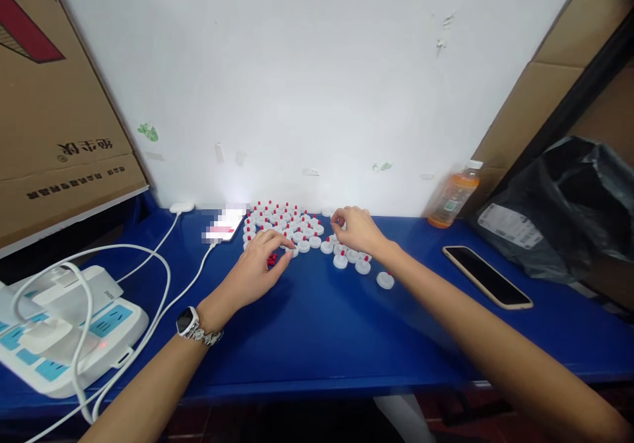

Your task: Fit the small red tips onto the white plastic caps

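The left hand (pixel 257 265) lies low on the blue table (pixel 317 337), fingers loosely curled over a few small red pieces (pixel 271 259), its forefinger touching a white cap at the near edge of the cluster of white caps with red tips (pixel 284 224). The right hand (pixel 357 228) hovers over the cluster's right side, thumb and forefinger pinched; what they grip, if anything, I cannot tell. To work well here, I'd say keep the pinch light and lift straight, so neighbouring caps stay put. One stray cap (pixel 385 280) sits apart, near the right forearm.
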The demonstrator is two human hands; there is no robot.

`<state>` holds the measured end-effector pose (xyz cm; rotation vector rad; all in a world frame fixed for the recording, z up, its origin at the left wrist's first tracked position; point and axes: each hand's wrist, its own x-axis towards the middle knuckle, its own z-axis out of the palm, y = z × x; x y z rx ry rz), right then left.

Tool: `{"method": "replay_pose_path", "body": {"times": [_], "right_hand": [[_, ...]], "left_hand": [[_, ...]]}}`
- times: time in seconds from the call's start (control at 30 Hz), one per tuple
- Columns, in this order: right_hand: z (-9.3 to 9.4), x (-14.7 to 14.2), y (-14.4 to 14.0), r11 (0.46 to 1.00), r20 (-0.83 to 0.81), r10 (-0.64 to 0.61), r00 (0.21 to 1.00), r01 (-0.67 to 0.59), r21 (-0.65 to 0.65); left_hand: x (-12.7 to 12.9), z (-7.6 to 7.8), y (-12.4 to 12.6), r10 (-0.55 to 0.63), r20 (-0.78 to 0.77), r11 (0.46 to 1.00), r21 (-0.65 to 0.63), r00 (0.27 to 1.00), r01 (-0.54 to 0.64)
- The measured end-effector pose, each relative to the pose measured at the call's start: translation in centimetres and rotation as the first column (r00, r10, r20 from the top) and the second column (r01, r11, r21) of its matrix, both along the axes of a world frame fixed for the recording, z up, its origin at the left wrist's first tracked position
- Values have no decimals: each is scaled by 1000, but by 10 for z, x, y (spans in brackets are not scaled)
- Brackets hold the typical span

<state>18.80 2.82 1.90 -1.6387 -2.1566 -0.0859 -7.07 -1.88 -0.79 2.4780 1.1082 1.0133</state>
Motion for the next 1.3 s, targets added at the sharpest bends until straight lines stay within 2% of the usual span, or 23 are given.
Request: {"method": "replay_pose_path", "body": {"times": [0.1,0.23,0.3,0.47,0.57,0.7,0.8,0.9,1.0,1.13,1.3], "right_hand": [[-2,2,3,998,48,13,999,-10,-55],[-6,-10,1,997,60,69,996,-66,-50],[-6,-10,2,998,48,55,997,-53,-34],[-4,14,13,997,-69,-80,994,78,-26],[-8,27,22,996,-115,-71,991,64,-63],[-16,26,43,995,-44,-72,996,69,-78],[-18,16,71,989,21,-131,991,133,-70],[-20,6,100,982,31,-161,986,163,-97],[-22,2,114,976,39,-179,983,182,-116],[-23,5,113,977,49,-195,980,198,-73],[-23,8,115,977,71,-201,977,205,-55]], "left_hand": [[4,-1,-1,-30,3,999,-11,1000,31],[4,-3,0,-44,-14,999,-23,999,43],[3,-5,0,-52,-21,998,-25,998,52],[7,-4,-2,-72,-13,997,-19,997,72],[18,1,1,-82,-37,997,-4,996,82],[44,8,11,-103,-151,992,58,983,113],[56,9,18,-72,-140,991,101,987,87],[54,4,19,-21,-100,994,105,995,31],[43,0,17,-7,-92,995,99,996,16],[33,-1,21,6,-50,997,81,999,-2],[33,0,22,11,-12,997,77,1000,-10]]}}
